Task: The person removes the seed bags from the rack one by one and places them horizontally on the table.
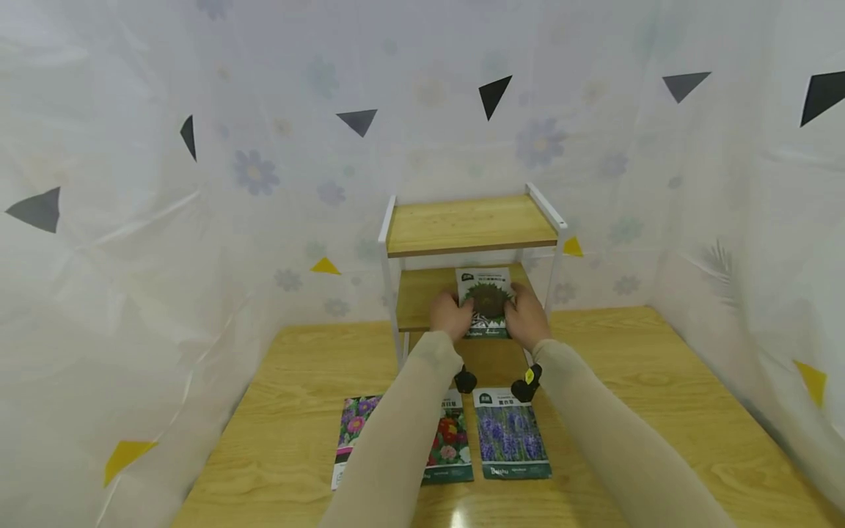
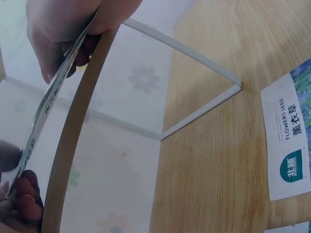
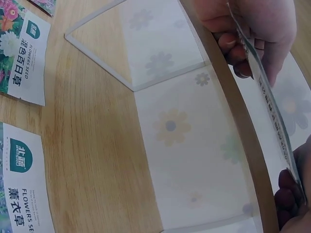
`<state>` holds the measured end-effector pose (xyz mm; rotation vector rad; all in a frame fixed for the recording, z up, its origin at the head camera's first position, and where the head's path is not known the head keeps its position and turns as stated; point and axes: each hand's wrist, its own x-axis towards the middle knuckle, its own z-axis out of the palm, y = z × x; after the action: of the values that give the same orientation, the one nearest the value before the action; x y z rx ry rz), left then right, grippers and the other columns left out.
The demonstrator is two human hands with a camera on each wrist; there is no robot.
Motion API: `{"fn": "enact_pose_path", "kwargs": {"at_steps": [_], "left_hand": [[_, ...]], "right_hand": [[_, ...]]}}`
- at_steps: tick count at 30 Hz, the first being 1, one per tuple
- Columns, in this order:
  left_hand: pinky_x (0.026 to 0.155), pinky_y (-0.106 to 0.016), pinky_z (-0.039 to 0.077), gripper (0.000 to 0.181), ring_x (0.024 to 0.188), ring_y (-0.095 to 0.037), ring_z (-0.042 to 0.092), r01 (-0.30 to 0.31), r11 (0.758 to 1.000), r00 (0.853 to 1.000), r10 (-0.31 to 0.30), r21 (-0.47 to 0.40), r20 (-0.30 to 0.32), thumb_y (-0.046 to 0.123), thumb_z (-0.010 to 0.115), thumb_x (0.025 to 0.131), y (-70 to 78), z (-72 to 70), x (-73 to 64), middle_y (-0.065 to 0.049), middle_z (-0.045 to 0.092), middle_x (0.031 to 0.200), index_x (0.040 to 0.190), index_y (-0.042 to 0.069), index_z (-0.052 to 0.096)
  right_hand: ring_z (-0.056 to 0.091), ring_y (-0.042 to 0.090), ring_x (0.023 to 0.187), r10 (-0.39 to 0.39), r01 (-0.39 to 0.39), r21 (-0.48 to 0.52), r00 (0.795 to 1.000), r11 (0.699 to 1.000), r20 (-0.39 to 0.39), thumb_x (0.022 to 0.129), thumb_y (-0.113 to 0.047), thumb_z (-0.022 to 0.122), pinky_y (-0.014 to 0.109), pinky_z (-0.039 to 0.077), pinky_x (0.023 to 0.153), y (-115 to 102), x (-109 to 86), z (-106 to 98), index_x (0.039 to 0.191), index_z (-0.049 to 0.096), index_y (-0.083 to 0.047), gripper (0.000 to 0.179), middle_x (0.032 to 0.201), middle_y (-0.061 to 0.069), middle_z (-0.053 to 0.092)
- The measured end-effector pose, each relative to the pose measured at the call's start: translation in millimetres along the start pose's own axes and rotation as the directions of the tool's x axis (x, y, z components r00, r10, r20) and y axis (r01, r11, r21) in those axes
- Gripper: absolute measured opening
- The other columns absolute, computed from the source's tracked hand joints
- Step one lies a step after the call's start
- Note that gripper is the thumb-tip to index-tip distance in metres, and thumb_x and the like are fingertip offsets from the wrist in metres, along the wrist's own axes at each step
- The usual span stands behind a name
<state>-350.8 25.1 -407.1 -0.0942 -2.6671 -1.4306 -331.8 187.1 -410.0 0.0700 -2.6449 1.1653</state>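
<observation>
A seed packet (image 1: 488, 299) with a large dark flower head and a green bottom band is held at both sides. My left hand (image 1: 452, 315) pinches its left edge, and my right hand (image 1: 527, 317) pinches the right edge, thumbs on the front. The packet is at the middle board (image 1: 419, 297) of a small white-framed wooden shelf. Both wrist views show the packet nearly edge-on, as a thin strip (image 2: 47, 104) close to a board's brown front edge (image 2: 73, 131). Whether packet and board touch, I cannot tell.
On the wooden table (image 1: 317, 374) before the shelf lie a purple lavender packet (image 1: 511, 433), a red-flowered packet (image 1: 451, 440) partly under my left sleeve, and a pink-flowered packet (image 1: 354, 422). The shelf's top board (image 1: 472, 224) overhangs the hands' level. Patterned sheeting (image 1: 422, 147) surrounds the table.
</observation>
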Motion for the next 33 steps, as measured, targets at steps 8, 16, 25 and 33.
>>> {"fn": "enact_pose_path", "kwargs": {"at_steps": [8,16,25,33], "left_hand": [[0.075,-0.041,0.050,0.030,0.092,-0.025,0.059,-0.010,0.999,1.000,0.010,-0.036,-0.008,0.024,0.046,0.102,2.0,-1.1,-3.2,-0.013,0.061,0.109,0.121,0.003,0.058],[0.065,-0.036,0.047,0.026,0.078,-0.020,0.055,-0.045,0.998,0.999,0.045,-0.053,-0.001,0.024,0.046,0.102,-1.2,-3.6,-8.1,-0.009,0.059,0.097,0.116,0.005,0.057],[0.060,-0.033,0.048,0.023,0.073,-0.017,0.056,-0.042,0.993,0.999,0.039,-0.110,-0.026,0.027,0.051,0.101,-10.0,-2.6,-2.5,-0.005,0.059,0.092,0.111,0.008,0.059],[0.055,-0.032,0.045,0.015,0.066,-0.017,0.054,-0.061,0.985,0.996,0.049,-0.163,-0.074,0.025,0.056,0.098,-14.2,-4.8,-3.3,-0.005,0.058,0.085,0.098,0.010,0.059]], "right_hand": [[0.054,0.029,0.077,-0.027,0.027,0.012,0.999,1.000,-0.038,0.103,-0.019,0.035,0.045,0.043,0.070,4,-3.2,0,0.148,0.029,0.001,0.050,0.105,0.018,0.056],[0.037,0.019,0.048,-0.053,0.055,0.026,0.997,0.998,-0.060,0.103,-0.022,0.038,0.036,0.035,0.050,10,-4.8,4,0.147,0.031,-0.001,0.050,0.073,0.007,0.046],[0.037,0.020,0.051,-0.113,0.116,0.046,0.991,0.992,-0.071,0.102,-0.021,0.042,0.036,0.033,0.052,12,-4.4,6,0.146,0.033,0.000,0.049,0.075,0.008,0.045],[0.043,0.021,0.057,-0.141,0.143,0.046,0.989,0.989,-0.050,0.102,-0.023,0.045,0.036,0.038,0.056,15,-1.2,7,0.146,0.034,-0.002,0.050,0.081,0.008,0.049]]}}
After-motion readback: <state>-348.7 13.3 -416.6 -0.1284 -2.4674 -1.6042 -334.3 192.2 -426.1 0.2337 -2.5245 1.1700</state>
